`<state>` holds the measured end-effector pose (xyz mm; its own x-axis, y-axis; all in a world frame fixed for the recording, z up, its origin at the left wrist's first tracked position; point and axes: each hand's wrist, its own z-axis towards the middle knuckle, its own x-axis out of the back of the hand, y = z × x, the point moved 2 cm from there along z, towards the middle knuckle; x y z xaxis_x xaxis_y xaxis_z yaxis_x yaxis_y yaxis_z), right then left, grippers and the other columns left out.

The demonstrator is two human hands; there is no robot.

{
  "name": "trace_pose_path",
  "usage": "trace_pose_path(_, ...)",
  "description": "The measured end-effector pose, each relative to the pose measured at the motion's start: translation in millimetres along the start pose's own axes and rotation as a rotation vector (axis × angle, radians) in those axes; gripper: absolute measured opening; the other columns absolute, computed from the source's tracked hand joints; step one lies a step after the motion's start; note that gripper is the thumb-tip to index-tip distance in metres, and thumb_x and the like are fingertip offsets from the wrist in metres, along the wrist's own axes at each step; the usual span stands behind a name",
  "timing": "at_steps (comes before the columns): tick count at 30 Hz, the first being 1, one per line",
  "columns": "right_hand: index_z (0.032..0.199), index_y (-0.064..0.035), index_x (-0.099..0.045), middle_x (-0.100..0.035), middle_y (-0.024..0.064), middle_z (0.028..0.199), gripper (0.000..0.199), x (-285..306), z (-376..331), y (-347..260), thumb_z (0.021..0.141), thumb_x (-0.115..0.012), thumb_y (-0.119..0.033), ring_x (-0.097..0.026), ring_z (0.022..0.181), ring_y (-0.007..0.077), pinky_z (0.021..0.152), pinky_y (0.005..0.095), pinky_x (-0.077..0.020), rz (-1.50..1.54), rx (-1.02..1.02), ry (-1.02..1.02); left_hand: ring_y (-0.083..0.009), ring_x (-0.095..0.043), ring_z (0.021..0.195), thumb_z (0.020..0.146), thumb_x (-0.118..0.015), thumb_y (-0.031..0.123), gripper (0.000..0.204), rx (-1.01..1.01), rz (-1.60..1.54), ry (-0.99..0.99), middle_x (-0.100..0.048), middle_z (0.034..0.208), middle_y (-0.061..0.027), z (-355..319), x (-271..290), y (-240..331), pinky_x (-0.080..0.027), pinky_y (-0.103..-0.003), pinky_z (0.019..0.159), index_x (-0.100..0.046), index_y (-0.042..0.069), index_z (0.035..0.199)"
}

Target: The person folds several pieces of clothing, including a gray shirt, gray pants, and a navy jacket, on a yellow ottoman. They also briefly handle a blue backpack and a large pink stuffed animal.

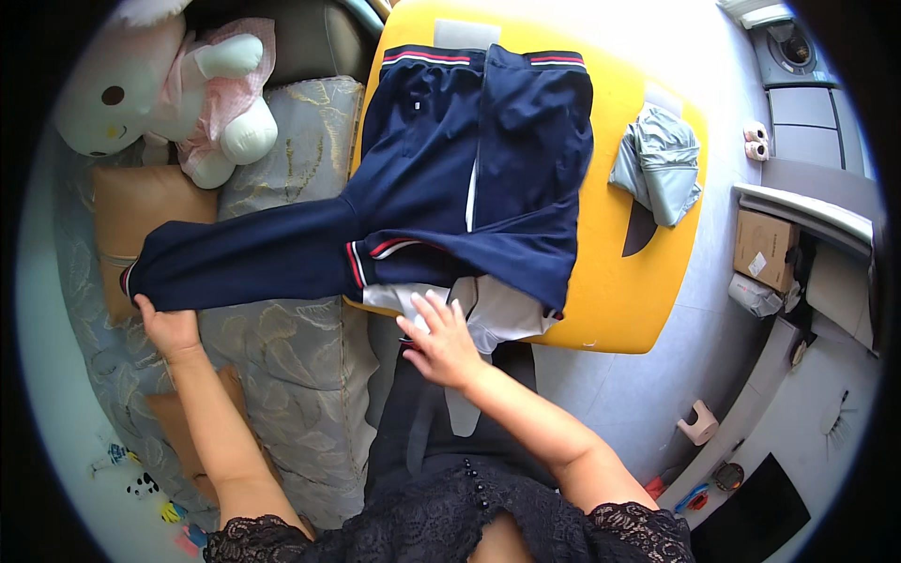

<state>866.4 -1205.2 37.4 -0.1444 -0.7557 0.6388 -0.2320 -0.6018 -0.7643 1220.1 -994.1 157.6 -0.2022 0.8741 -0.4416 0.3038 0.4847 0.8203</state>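
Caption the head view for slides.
Left hand holds a navy jacket by one cuff; right hand, open, near white fabric at the yellow table's edge.

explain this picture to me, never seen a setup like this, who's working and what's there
No robot here: a person works bare-handed. The picture comes from a wide fisheye camera on their head, looking down, so edges bend. On the yellow tabletop lie a navy jacket and a folded grey-green garment. The left hand grips the end of a jacket sleeve stretched over the sofa. The open right hand is over white fabric; whether it touches is unclear.
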Motion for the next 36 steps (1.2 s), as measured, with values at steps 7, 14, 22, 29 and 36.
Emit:
trace_pose_path(7,0.119,-0.0069,-0.056,-0.05,0.0197,0.125,0.055,21,-66,78,0.068,-0.076,-0.017,-0.048,0.115,0.0395,0.097,0.0453,-0.0409,-0.101,-0.239,0.15,-0.0257,-0.037,0.132,0.097,-0.043,0.042,0.058,0.015,0.041,-0.286,-0.038,0.145,-0.009,-104,-71,-117,-0.022,-0.045,0.114,-0.034,0.005,0.141)
trace_pose_path(14,0.114,-0.0013,-0.057,-0.056,0.0202,0.117,0.05,9,32,104,0.07,-0.074,-0.019,-0.055,0.107,0.035,0.092,0.0402,-0.0453,-0.049,-0.18,0.108,-0.0264,-0.037,0.132,0.097,-0.044,0.043,0.058,-0.067,0.049,-0.236,-0.039,0.144,-0.0099,-117,-80,-101,-0.022,-0.046,0.113,-0.035,0.005,0.14)
trace_pose_path(22,0.12,-0.0109,-0.056,-0.05,0.0145,0.131,0.038,-118,158,68,0.082,-0.057,-0.017,-0.037,0.13,0.0336,0.106,0.0587,-0.026,-0.337,0.077,0.001,-0.0273,-0.036,0.133,0.096,-0.046,0.04,0.057,-0.095,0.051,-0.18,-0.038,0.145,-0.0113,-84,-35,-60,-0.02,-0.046,0.114,-0.037,0.003,0.139)
trace_pose_path(29,0.092,-0.0087,-0.064,-0.065,0.0149,0.091,0.025,1,105,89,0.068,-0.064,-0.001,-0.064,0.083,0.0341,0.075,0.0403,-0.0519,0.18,-0.028,0.198,-0.0276,-0.036,0.133,0.097,-0.045,0.037,0.056,-0.083,0.01,-0.142,-0.039,0.144,-0.0122,-56,-13,-50,-0.021,-0.046,0.114,-0.037,0.001,0.139)
trace_pose_path(36,0.11,0.0059,-0.058,-0.064,0.0151,0.108,0.028,290,-134,221,0.088,-0.063,-0.01,-0.065,0.088,0.024,0.075,0.0351,-0.0578,0.591,-0.816,1.898,-0.0287,-0.034,0.133,0.099,-0.041,0.037,0.055,-0.054,-0.025,-0.084,-0.037,0.145,-0.0126,-37,-18,-23,-0.02,-0.047,0.114,-0.034,0.001,0.14)
